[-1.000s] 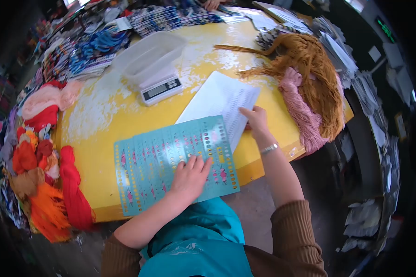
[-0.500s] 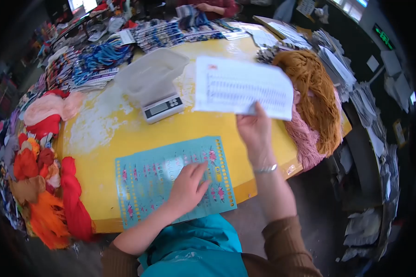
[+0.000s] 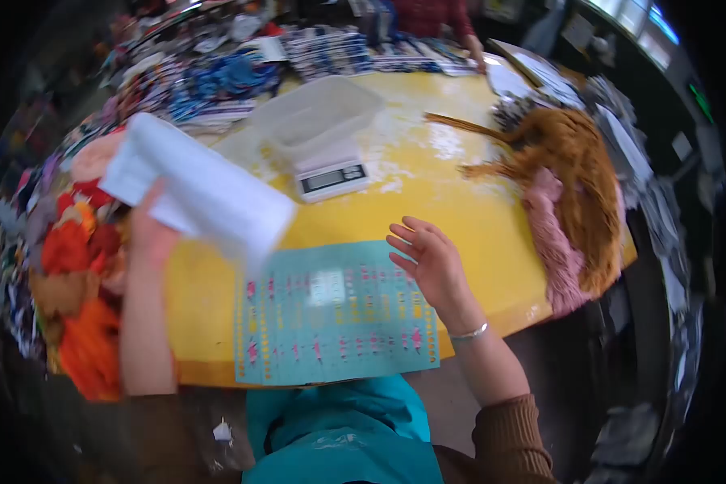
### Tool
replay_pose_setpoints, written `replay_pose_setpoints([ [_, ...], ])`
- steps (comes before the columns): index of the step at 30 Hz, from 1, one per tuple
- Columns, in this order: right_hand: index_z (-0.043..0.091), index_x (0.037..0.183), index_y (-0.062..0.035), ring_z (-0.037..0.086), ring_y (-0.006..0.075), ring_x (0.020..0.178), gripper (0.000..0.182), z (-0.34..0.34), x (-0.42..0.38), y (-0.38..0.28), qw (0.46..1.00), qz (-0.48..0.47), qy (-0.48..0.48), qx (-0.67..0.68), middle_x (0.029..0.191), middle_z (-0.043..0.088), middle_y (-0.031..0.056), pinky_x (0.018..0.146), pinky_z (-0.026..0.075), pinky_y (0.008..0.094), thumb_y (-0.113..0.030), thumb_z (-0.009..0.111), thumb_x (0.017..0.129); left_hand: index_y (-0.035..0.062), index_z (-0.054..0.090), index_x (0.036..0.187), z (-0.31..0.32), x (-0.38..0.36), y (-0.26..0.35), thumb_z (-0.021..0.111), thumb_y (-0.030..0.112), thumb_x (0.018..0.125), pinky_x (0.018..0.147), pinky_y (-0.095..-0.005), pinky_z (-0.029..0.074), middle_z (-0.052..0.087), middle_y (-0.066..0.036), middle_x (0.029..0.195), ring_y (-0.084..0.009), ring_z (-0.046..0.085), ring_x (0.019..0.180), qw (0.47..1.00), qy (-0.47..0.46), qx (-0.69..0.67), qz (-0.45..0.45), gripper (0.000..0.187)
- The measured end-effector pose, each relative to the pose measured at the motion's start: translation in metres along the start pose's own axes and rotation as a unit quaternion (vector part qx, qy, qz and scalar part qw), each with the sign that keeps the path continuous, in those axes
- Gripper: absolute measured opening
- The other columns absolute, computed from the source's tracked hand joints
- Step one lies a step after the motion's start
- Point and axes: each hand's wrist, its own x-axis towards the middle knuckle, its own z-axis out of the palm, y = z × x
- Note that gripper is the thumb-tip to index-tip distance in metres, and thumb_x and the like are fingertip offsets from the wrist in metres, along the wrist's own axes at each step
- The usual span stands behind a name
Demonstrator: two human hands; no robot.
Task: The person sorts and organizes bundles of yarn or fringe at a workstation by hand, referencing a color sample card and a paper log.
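Note:
My left hand (image 3: 155,224), smeared by motion, grips a white paper sheet (image 3: 206,189) by its lower left part; the sheet is bent and blurred, and no print can be read on it. My right hand (image 3: 431,262) is empty, its fingers apart, just above the right top corner of a teal sheet (image 3: 298,355). That teal sheet lies flat at the table's near edge and carries pink flower patterns and rows of yellow dots.
On the yellow table (image 3: 468,202) a digital scale (image 3: 332,179) bears a translucent plastic bin (image 3: 319,109). Brown yarn (image 3: 577,177) and pink yarn (image 3: 550,234) lie at right, orange yarn (image 3: 93,347) at left. Striped bundles (image 3: 327,52) line the back, near a person's hand (image 3: 476,56).
The white paper has gone from my right hand at the right to my left hand at the left. My left hand has come off the teal sheet. The camera view has shifted.

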Motion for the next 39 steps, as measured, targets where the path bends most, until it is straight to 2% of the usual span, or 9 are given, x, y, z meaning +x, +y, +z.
replay_pose_setpoints([
  [3, 0.062, 0.117, -0.0051, 0.063, 0.0215, 0.102, 0.028, -0.075, 0.027, -0.020, 0.884, -0.161, 0.127, -0.420, 0.117, 0.065, 0.0118, 0.085, 0.052, 0.0343, -0.013, 0.063, 0.090, 0.0024, 0.046, 0.136, -0.063, 0.045, 0.045, 0.063, 0.015, 0.091, 0.104, -0.0440, 0.042, 0.056, -0.012, 0.133, -0.0278, 0.053, 0.122, 0.991, 0.011, 0.131, 0.013, 0.050],
  [8, 0.062, 0.103, -0.0039, 0.058, 0.0344, 0.100, 0.025, -0.173, 0.023, -0.128, 0.403, -0.401, 0.272, -0.776, 0.106, 0.063, 0.0172, 0.089, 0.046, 0.0401, -0.005, 0.065, 0.078, 0.0002, 0.054, 0.128, -0.175, 0.111, 0.040, 0.065, 0.018, 0.088, 0.093, -0.0433, 0.050, 0.063, -0.012, 0.119, -0.0286, 0.060, 0.109, 0.932, 0.157, 0.324, -0.036, 0.045],
  [14, 0.064, 0.112, -0.0028, 0.063, 0.0182, 0.092, 0.026, -0.069, 0.038, -0.079, 0.705, -0.245, 0.151, -0.648, 0.105, 0.067, 0.0100, 0.078, 0.049, 0.0288, 0.000, 0.062, 0.086, -0.0051, 0.060, 0.117, -0.127, 0.092, 0.003, 0.067, 0.013, 0.087, 0.082, -0.0401, 0.053, 0.067, -0.012, 0.106, -0.0256, 0.064, 0.094, 0.954, 0.183, 0.227, 0.070, 0.036],
  [19, 0.065, 0.108, -0.0054, 0.059, 0.0316, 0.112, 0.030, 0.078, 0.055, 0.042, 0.625, -0.332, -0.199, -0.678, 0.114, 0.064, 0.0132, 0.093, 0.049, 0.0402, -0.004, 0.070, 0.078, -0.0018, 0.043, 0.138, -0.129, 0.085, 0.001, 0.069, 0.020, 0.087, 0.095, -0.0348, 0.045, 0.060, -0.017, 0.122, -0.0230, 0.057, 0.114, 0.779, 0.344, 0.500, 0.162, 0.062],
  [24, 0.060, 0.117, -0.0070, 0.053, 0.0337, 0.120, 0.040, 0.117, 0.124, 0.094, 0.559, -0.349, -0.238, -0.714, 0.123, 0.060, 0.0144, 0.095, 0.047, 0.0439, -0.015, 0.071, 0.079, -0.0018, 0.055, 0.128, 0.001, -0.085, 0.014, 0.056, 0.020, 0.093, 0.103, -0.0351, 0.039, 0.058, -0.012, 0.132, -0.0174, 0.052, 0.123, 0.954, -0.083, 0.278, 0.075, 0.042],
  [28, 0.056, 0.128, -0.0160, 0.049, 0.0323, 0.125, 0.050, 0.118, 0.166, 0.120, 0.435, -0.331, -0.234, -0.804, 0.132, 0.055, 0.0132, 0.103, 0.039, 0.0502, -0.030, 0.069, 0.081, -0.0024, 0.058, 0.122, 0.066, -0.191, 0.015, 0.050, 0.026, 0.099, 0.105, -0.0551, 0.036, 0.053, -0.025, 0.131, -0.0448, 0.050, 0.123, 0.816, -0.552, 0.172, 0.001, 0.037],
  [31, 0.056, 0.129, -0.0174, 0.050, 0.0308, 0.125, 0.052, 0.122, 0.168, 0.139, 0.384, -0.325, -0.238, -0.831, 0.132, 0.055, 0.0138, 0.106, 0.034, 0.0514, -0.037, 0.067, 0.082, -0.0034, 0.037, 0.144, 0.063, -0.205, -0.019, 0.044, 0.040, 0.102, 0.112, -0.0492, 0.028, 0.029, -0.019, 0.153, -0.0382, 0.028, 0.141, 0.683, -0.632, 0.033, 0.366, 0.061],
  [33, 0.057, 0.128, -0.0168, 0.051, 0.0303, 0.124, 0.052, 0.128, 0.171, 0.145, 0.379, -0.325, -0.226, -0.837, 0.132, 0.055, 0.0144, 0.108, 0.032, 0.0515, -0.039, 0.067, 0.082, 0.0205, 0.041, 0.146, 0.044, -0.216, 0.028, 0.045, 0.051, 0.098, 0.118, -0.0454, 0.015, 0.028, -0.011, 0.156, -0.0392, 0.027, 0.141, 0.796, -0.588, 0.141, -0.018, 0.057],
  [39, 0.060, 0.127, -0.0146, 0.052, 0.0369, 0.121, 0.049, 0.136, 0.168, 0.159, 0.431, -0.310, -0.218, -0.819, 0.129, 0.056, 0.0204, 0.103, 0.041, 0.0458, -0.038, 0.066, 0.084, 0.0039, 0.059, 0.095, -0.057, -0.107, -0.013, 0.065, 0.018, 0.090, 0.063, -0.0264, 0.048, 0.062, -0.004, 0.091, -0.0146, 0.065, 0.084, 0.949, 0.138, 0.283, -0.027, 0.016],
])
